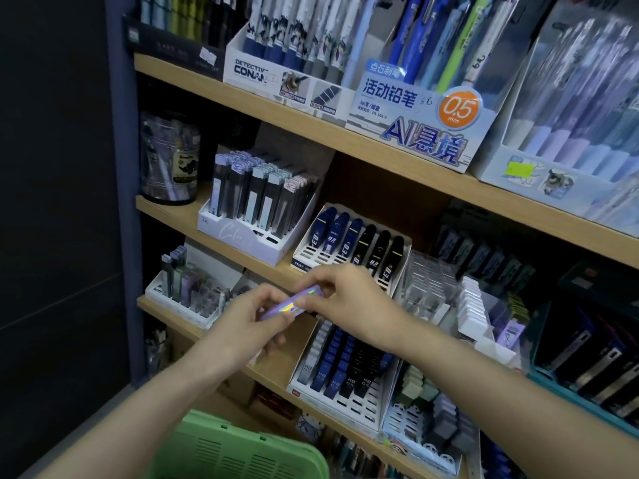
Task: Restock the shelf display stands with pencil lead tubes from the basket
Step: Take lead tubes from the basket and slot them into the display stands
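Basket: a green slotted basket [221, 451] sat nearest, low beneath the left forearm.
Left hand: the left hand [247, 321] gripped the lower end of the lead tube, fingers curled round it.
Right hand: the right hand [352, 299] pinched the upper end.
Lead tube: the lilac lead tube [294, 302] with a shiny strip was held tilted in the air before the shelf edge.
Lower stand: a white HB stand [345, 371] stood just below the hands, holding grey, blue and black tubes.
Behind: a 0.3 stand [349, 243] stood on the shelf above.
Farthest: a 0.5 mm pencil box [415, 108] topped the highest shelf.
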Demonstrator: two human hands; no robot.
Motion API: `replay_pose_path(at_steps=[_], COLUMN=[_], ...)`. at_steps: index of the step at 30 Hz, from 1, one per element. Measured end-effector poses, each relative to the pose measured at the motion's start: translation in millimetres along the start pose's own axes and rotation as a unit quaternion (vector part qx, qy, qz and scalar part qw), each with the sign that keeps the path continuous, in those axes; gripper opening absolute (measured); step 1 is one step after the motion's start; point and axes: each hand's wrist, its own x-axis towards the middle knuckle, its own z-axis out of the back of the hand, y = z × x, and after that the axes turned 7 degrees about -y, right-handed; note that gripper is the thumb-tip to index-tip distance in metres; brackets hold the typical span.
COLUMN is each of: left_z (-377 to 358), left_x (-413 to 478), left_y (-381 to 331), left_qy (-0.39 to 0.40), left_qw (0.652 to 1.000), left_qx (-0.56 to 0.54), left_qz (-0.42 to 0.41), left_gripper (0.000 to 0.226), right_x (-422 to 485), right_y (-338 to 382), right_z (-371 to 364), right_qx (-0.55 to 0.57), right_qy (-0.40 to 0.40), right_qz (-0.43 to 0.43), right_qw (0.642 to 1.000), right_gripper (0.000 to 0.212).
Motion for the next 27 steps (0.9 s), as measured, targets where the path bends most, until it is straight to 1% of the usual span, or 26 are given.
replay_pose_path(at_steps=[1,2,4,5,7,9,10,11,13,15,19,21,24,25,27], left_z=[4.2,10.2,20.7,23.7,24.6,17.5,11.1,2.8,-15.9,-33.7,-65.9,-83.4,-109.1,-118.2,-138.9], left_x=[-0.2,-0.2,1.2,2.5,3.6,3.0,2.3,0.9,-1.6,-2.6,-2.4,-2.6,-4.8,-6.0,-8.4], left_y=[-0.9,-2.1,-5.2,-7.6,-14.6,-24.8,-30.9,-38.0,-49.7,-56.9,-65.7,-67.9,-70.4,-71.4,-71.8], left_qy=[-0.014,-0.035,-0.071,-0.078,-0.063,-0.022,-0.002,0.012,0.026,0.044,0.085,0.086,0.091,0.099,0.11], left_qw=[1.0,0.999,0.996,0.995,0.992,0.987,0.985,0.983,0.979,0.976,0.968,0.963,0.954,0.951,0.946], left_qx=[-0.004,-0.007,-0.011,-0.011,-0.003,0.02,0.029,0.035,0.037,0.028,0.003,0.016,0.053,0.065,0.09], left_qz=[-0.01,-0.021,-0.049,-0.066,-0.11,-0.156,-0.17,-0.181,-0.198,-0.211,-0.237,-0.256,-0.279,-0.285,-0.29], left_gripper=[0.003,0.006,0.012,0.013,0.02,0.037,0.041,0.04,0.028,0.021,0.014,0.017,0.035,0.037,0.033], right_x=[-1.4,-3.0,-7.3,-10.7,-17.7,-24.6,-28.6,-32.8,-41.9,-52.8,-80.2,-93.5,-111.6,-118.0,-130.2], right_y=[0.5,2.9,5.6,6.0,6.4,7.2,5.9,5.3,1.2,-6.7,-25.8,-34.7,-48.3,-54.1,-66.5], right_z=[-1.1,-2.3,-6.6,-9.3,-11.1,-8.4,-6.2,-2.8,6.2,17.9,42.2,50.3,64.2,69.2,81.3], right_qx=[0.022,0.048,0.101,0.124,0.138,0.132,0.143,0.164,0.196,0.192,0.228,0.208,0.215,0.219,0.19], right_qy=[0.001,0.011,0.045,0.062,0.069,0.054,0.039,0.017,-0.025,-0.053,-0.076,-0.094,-0.136,-0.152,-0.18], right_qz=[-0.019,-0.038,-0.069,-0.078,-0.073,-0.055,-0.049,-0.052,-0.052,-0.05,-0.074,-0.069,-0.074,-0.083,-0.095], right_qw=[1.0,0.998,0.991,0.987,0.985,0.988,0.988,0.985,0.979,0.979,0.968,0.971,0.964,0.96,0.96], right_gripper=[0.007,0.004,0.008,0.009,0.009,0.013,0.015,0.017,0.022,0.033,0.031,0.024,0.011,0.011,0.025])
